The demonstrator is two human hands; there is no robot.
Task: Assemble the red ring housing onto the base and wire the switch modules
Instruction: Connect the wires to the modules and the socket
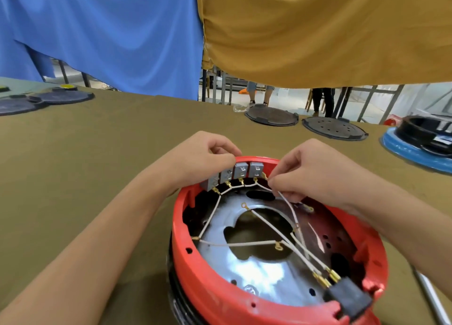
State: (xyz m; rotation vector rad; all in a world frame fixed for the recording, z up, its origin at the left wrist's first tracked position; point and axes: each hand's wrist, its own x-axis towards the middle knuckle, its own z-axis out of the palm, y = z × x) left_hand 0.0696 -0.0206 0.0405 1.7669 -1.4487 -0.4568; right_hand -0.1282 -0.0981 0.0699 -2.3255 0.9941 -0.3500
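Observation:
The red ring housing point(195, 263) sits on a black base point(175, 297) in front of me, with a shiny metal plate point(244, 266) inside. Several grey switch modules point(241, 171) line its far rim, linked by short white wires with gold terminals. My left hand point(208, 158) grips the far rim by the leftmost modules. My right hand point(310, 173) pinches a white wire point(291, 207) just right of the modules. More white wires run across to a black connector block point(347, 297) at the near rim.
Brown cloth covers the table. Two dark round lids point(271, 116) point(335, 129) lie at the back, a blue-and-black unit point(420, 143) at far right, dark discs point(58, 97) at far left. A metal rod point(428, 295) lies at lower right. Blue and mustard cloths hang behind; people's legs show beyond.

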